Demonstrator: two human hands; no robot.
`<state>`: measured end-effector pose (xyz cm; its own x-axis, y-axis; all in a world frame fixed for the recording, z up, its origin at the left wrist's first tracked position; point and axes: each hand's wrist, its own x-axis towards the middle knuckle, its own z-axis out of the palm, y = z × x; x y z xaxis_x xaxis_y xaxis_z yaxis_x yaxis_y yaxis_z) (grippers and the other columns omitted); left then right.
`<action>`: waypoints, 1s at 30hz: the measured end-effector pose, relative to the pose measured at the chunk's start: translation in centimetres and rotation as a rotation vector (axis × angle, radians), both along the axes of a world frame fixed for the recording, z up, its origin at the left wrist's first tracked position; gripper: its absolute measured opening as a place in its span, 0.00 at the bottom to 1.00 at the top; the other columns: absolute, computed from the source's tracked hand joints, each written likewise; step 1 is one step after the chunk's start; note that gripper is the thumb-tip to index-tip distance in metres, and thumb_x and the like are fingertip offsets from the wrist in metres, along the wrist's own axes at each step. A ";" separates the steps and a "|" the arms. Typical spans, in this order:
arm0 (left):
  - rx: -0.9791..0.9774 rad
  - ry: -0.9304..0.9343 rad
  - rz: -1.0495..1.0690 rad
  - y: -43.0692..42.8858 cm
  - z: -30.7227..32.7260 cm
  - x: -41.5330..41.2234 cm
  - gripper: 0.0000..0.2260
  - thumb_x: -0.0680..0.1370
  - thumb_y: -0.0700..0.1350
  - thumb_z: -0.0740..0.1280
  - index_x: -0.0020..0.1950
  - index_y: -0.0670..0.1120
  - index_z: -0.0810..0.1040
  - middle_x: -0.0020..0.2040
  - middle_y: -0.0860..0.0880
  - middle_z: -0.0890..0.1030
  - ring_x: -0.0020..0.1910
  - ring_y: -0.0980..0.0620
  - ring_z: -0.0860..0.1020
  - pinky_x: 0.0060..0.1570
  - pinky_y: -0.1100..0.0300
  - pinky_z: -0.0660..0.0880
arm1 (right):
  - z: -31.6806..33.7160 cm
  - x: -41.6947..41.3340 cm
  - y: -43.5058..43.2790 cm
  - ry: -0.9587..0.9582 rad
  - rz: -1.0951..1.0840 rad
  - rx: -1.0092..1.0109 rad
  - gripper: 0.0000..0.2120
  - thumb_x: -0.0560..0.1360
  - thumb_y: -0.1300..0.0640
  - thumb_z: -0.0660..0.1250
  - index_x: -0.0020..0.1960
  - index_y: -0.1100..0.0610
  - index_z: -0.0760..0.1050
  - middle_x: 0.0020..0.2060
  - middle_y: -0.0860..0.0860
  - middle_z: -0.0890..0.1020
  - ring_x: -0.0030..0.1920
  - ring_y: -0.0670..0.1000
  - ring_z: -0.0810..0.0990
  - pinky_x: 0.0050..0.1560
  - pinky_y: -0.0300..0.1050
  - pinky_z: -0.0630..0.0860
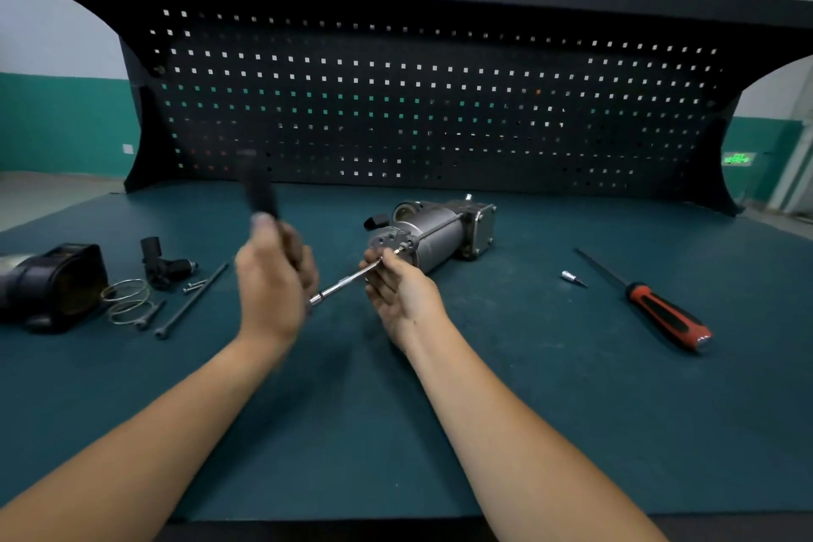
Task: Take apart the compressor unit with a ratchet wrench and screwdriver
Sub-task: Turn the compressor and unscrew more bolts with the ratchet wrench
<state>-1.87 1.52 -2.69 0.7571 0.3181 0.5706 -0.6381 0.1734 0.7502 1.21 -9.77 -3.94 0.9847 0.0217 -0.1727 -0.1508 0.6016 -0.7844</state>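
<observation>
Together, 2 hands (275, 277) (398, 293) round ratchet wrench (347, 282).

Screwdriver (660, 308) right of compressor (435, 233)

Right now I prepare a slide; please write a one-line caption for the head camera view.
Left hand grips the ratchet wrench; right hand holds its extension against the compressor unit, screwdriver lying aside.

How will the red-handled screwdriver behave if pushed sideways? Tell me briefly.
The screwdriver is probably stiff, given its straight metal shaft. Its rounded handle may let it roll, though the green mat likely damps that.
</observation>
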 end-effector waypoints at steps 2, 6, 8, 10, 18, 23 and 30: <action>0.532 -0.380 0.078 0.3 -0.1 -0.6 0.09 0.72 0.49 0.55 0.34 0.48 0.62 0.20 0.49 0.64 0.20 0.52 0.60 0.19 0.58 0.57 | 0.0 0.0 0.2 0.014 -0.013 -0.028 0.07 0.78 0.58 0.62 0.41 0.52 0.74 0.24 0.42 0.81 0.27 0.38 0.79 0.34 0.34 0.67; 0.681 -0.421 0.129 0.2 -0.5 -0.7 0.09 0.73 0.50 0.53 0.35 0.49 0.63 0.21 0.48 0.66 0.21 0.52 0.62 0.21 0.61 0.58 | -0.1 -0.1 0.0 0.014 -0.010 -0.035 0.06 0.77 0.55 0.63 0.41 0.52 0.74 0.26 0.42 0.81 0.34 0.41 0.79 0.34 0.36 0.66; 0.152 -0.029 0.022 -0.5 0.2 -0.6 0.17 0.74 0.59 0.53 0.31 0.49 0.61 0.19 0.51 0.62 0.18 0.57 0.59 0.20 0.67 0.55 | -0.1 -0.2 -0.2 0.012 0.017 0.018 0.07 0.78 0.55 0.61 0.42 0.51 0.73 0.27 0.43 0.82 0.38 0.42 0.79 0.35 0.37 0.66; -0.308 0.294 -0.124 -0.3 0.6 0.1 0.22 0.78 0.63 0.51 0.31 0.49 0.59 0.19 0.55 0.59 0.16 0.56 0.57 0.21 0.68 0.54 | -0.1 -0.3 -0.4 0.008 0.045 0.074 0.09 0.79 0.56 0.58 0.42 0.52 0.73 0.29 0.44 0.83 0.41 0.43 0.79 0.36 0.37 0.68; -0.687 0.508 -0.200 0.7 0.1 0.9 0.23 0.78 0.64 0.51 0.32 0.49 0.58 0.18 0.54 0.57 0.15 0.56 0.57 0.18 0.71 0.55 | -0.1 -0.1 -0.4 0.007 0.050 -0.012 0.07 0.79 0.57 0.60 0.43 0.53 0.74 0.27 0.42 0.82 0.38 0.42 0.78 0.37 0.36 0.68; 0.369 -0.284 0.103 -0.3 0.3 -1.0 0.12 0.73 0.52 0.55 0.34 0.48 0.60 0.20 0.52 0.62 0.19 0.56 0.59 0.20 0.63 0.54 | -0.2 0.0 -0.2 0.022 0.028 -0.037 0.05 0.77 0.57 0.63 0.42 0.53 0.74 0.27 0.44 0.82 0.37 0.43 0.78 0.42 0.37 0.70; 0.349 -0.182 0.017 -0.4 0.3 -1.0 0.05 0.69 0.48 0.56 0.37 0.49 0.60 0.21 0.54 0.64 0.20 0.57 0.59 0.18 0.63 0.57 | -0.3 0.0 -0.3 0.014 0.043 0.048 0.04 0.78 0.54 0.62 0.45 0.52 0.74 0.29 0.44 0.83 0.35 0.42 0.79 0.35 0.36 0.69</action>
<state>-2.83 1.14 -2.38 0.6296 0.0929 0.7713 -0.7670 -0.0834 0.6362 1.20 -10.09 -4.26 0.9803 0.0726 -0.1839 -0.1879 0.6314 -0.7523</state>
